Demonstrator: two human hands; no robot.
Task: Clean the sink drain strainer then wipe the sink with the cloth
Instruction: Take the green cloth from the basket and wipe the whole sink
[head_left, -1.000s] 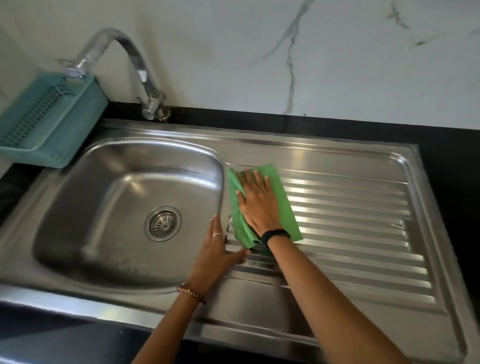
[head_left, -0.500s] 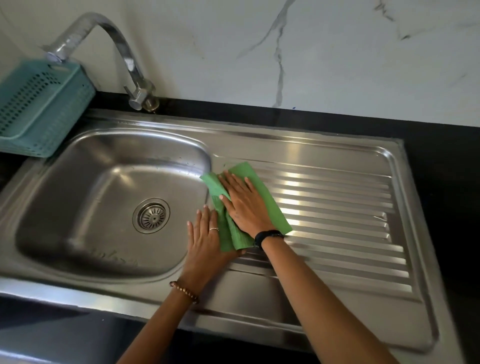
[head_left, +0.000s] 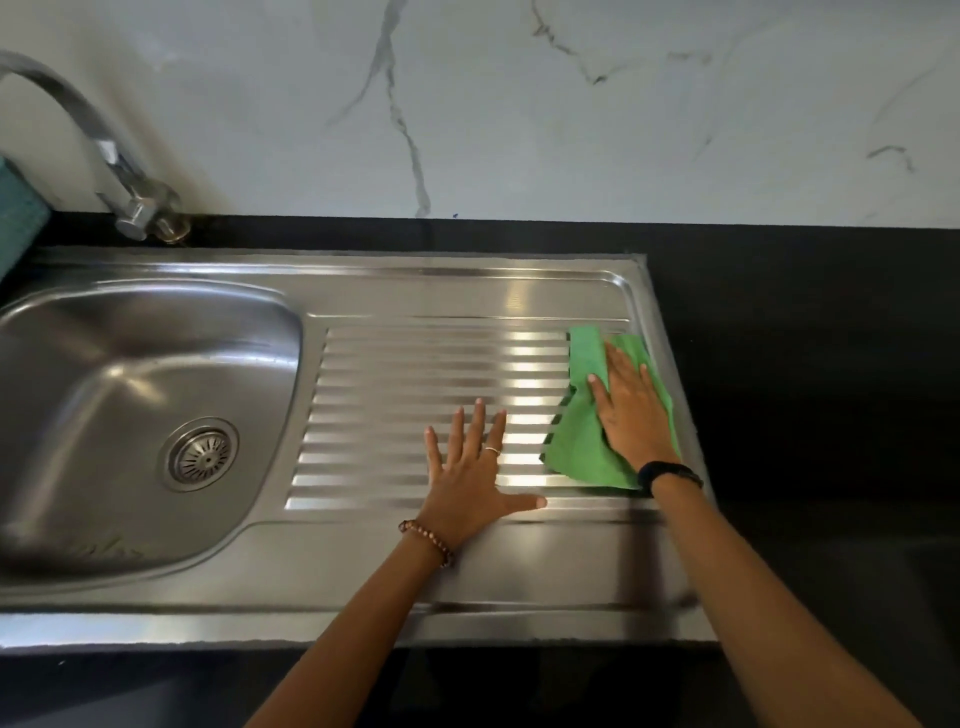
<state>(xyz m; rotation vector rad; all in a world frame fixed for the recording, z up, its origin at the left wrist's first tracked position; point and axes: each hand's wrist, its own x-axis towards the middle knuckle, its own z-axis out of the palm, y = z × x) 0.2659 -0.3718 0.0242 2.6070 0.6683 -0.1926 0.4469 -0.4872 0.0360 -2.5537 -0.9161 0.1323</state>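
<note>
A green cloth (head_left: 582, 441) lies at the right end of the ribbed steel drainboard (head_left: 415, 374). My right hand (head_left: 631, 410) presses flat on the cloth with straight fingers. Flat on the ribs near the drainboard's middle rests my left hand (head_left: 467, 473), fingers spread, holding nothing. The round metal drain strainer (head_left: 202, 454) sits in the bottom of the sink bowl (head_left: 104, 364) at the left, away from both hands.
A curved chrome faucet (head_left: 119, 176) rises at the back left, with the edge of a teal basket (head_left: 15, 208) beside it. Black countertop (head_left: 805, 389) surrounds the sink. A white marble wall (head_left: 519, 104) stands behind.
My right hand has slid the cloth from the bowl's edge across to the drainboard's right end. My left hand has moved right onto the ribs. The view has shifted right.
</note>
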